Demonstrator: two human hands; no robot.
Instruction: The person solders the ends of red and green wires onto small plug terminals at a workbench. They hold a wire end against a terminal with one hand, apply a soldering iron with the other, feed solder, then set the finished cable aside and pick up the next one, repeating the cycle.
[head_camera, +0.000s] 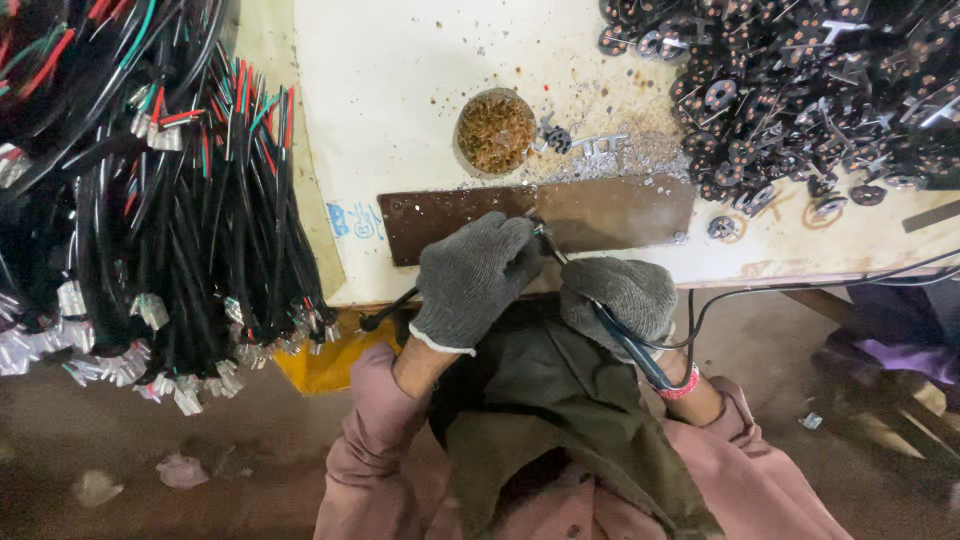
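right hand (618, 300) grips soldering iron (630, 345); left hand (472, 280) pinches cable (385, 310) at table edge (720, 272).

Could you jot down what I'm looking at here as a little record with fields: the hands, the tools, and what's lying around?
Left hand: grey knit glove, closed on a black cable end at the brown plate
Right hand: grey knit glove, gripping a soldering iron with a blue-black handle, tip by the left hand
Bench: pale, stained worktop
Round pot: brass-coloured tip cleaner
Top right: heap of small black round parts
Left: hanging bundles of black, red and green wires
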